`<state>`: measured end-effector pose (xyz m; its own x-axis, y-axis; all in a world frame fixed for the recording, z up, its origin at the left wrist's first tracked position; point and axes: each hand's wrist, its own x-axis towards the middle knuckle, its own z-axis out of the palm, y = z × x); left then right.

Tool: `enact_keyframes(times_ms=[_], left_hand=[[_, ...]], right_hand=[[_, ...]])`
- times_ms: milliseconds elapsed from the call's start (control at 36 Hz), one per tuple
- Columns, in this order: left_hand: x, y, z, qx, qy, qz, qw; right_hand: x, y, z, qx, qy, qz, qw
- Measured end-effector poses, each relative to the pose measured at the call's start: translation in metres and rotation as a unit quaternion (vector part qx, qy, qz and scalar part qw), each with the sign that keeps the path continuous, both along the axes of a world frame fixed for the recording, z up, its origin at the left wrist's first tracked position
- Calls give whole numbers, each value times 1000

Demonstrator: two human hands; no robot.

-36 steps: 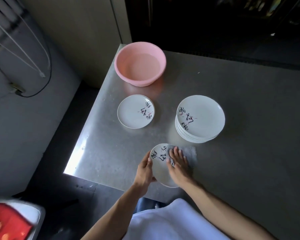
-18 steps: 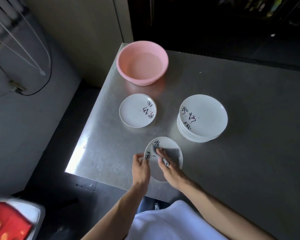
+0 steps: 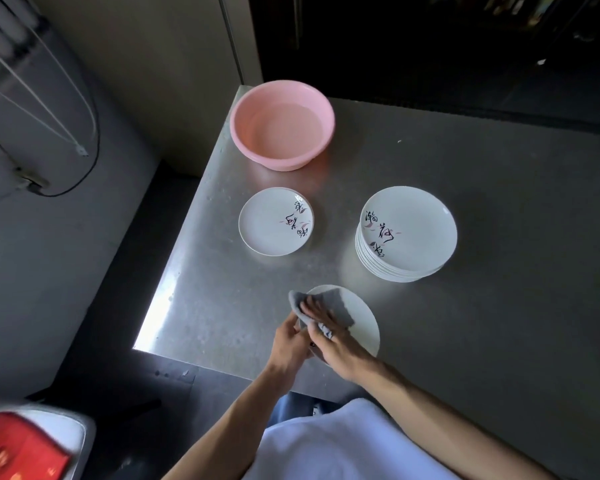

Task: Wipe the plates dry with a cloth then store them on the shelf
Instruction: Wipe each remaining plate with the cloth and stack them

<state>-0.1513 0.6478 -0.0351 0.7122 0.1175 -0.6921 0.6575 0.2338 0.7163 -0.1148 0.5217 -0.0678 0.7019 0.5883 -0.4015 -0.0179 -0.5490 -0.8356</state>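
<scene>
A grey metal table [image 3: 465,306] fills the middle and right of the frame, seen from above, with its near left corner catching bright light. Beyond it, the upper right of the frame is dark. A pale wall with thin cables [image 3: 49,109] runs down the upper left.

At the table's far left corner, in the upper middle of the frame, sits a round pink plastic basin [image 3: 282,124]. At centre right stands a stack of white plates [image 3: 406,233], the top one marked with black brush lettering and pink strokes. To the left of the stack, well apart from it and just below the basin, a single white plate [image 3: 276,221] with the same lettering lies flat on the table.

In the lower middle of the frame, near the table's front edge, a person holds a third white plate [image 3: 359,318]. The left hand [image 3: 288,341] grips the plate's left rim, fingers curled around the edge. The right hand [image 3: 331,336] lies open and flat, fingers spread, pressing a grey cloth [image 3: 329,304] onto the plate's face. The cloth covers the upper left part of the plate and overhangs its rim at the left.

Both bare forearms reach up from the bottom of the frame, above a white garment [image 3: 340,445]. In the lower left corner is a blurred red and white object [image 3: 25,448].
</scene>
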Motion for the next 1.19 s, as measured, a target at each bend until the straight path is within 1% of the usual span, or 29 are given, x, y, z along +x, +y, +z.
enact_keyframes(times_ms=[28, 56, 83, 139, 167, 194, 222, 278, 333, 361, 417, 444, 500, 556, 583, 611, 639, 694, 750, 778, 806, 833, 889, 917, 944, 1000, 1056, 1111, 1194], left_hand=[[-1, 1, -2, -8, 3, 5, 1000], [-2, 2, -2, -18, 6, 8, 1000], [-3, 4, -4, -30, 1, 8, 1000], [-2, 3, -3, -43, 3, 38, 998], [0, 1, -2, -48, 12, 64, 997], [1, -1, -3, -49, 27, 92, 994], [3, -3, -2, -50, 38, 110, 992], [5, -6, -3, -3, 55, 135, 989], [6, -2, -6, 59, 68, 113, 990], [7, 1, -6, 69, 76, 84, 991], [7, 3, -5, 35, 73, 70, 994], [6, 4, -5, 21, 76, 72, 994], [4, 5, -6, -1, 74, 83, 994], [1, 6, -9, -20, 64, 73, 995], [1, 5, -8, -25, 59, 64, 996], [1, 5, -6, -29, 53, 52, 997], [2, 5, -5, -31, 46, 36, 998], [2, 4, -3, -31, 34, 1, 999], [1, 6, -3, -34, 34, -16, 999], [1, 8, -2, -37, 34, -23, 998], [1, 10, -2, -42, 28, -26, 998], [2, 11, -1, -48, 23, -24, 998], [4, 12, -3, -58, 14, -3, 998], [5, 12, -3, -64, 17, 23, 998], [6, 11, -3, -67, 25, 52, 996], [10, 10, -5, -61, 48, 94, 993], [14, 10, -6, -30, 57, 109, 992], [17, 13, -6, 2, 60, 82, 995], [16, 15, -6, -23, 33, 39, 998]], right_hand=[[1, -2, -2, -4, 2, 3, 1000], [5, -3, -6, -42, 3, 0, 999], [10, -4, -9, -108, 3, -12, 994], [20, -5, -11, -251, 0, -74, 965], [24, -4, -8, -276, 9, -108, 955], [25, -2, -4, -266, 23, -132, 955], [25, 1, 0, -229, 37, -142, 962], [19, 6, 11, -102, 46, -115, 987], [10, 9, 24, 30, 35, -58, 997], [6, 8, 32, 62, 35, -38, 997], [4, 2, 39, 62, 40, -13, 997], [4, -1, 36, 41, 26, -5, 999], [6, -6, 21, -54, -12, -32, 998], [11, -8, 3, -201, -13, -87, 976], [13, -8, -5, -246, 4, -107, 963], [13, -8, -10, -255, 12, -105, 961], [11, -8, -10, -236, 7, -82, 968], [4, -7, -5, -121, -35, -11, 992], [-3, -9, 3, -31, -51, 44, 997], [-4, -10, 3, -21, -59, 55, 997], [-3, -11, 0, -38, -70, 52, 996], [0, -12, -5, -76, -83, 33, 993], [12, -10, -4, -197, -48, -43, 978], [18, -8, -2, -232, -21, -88, 968], [23, -6, 3, -233, 4, -127, 964], [26, 0, 12, -162, 41, -171, 971], [23, 8, 21, -52, 51, -136, 988], [13, 13, 26, 14, 29, -78, 996], [10, 10, 28, 5, 28, -23, 999]])
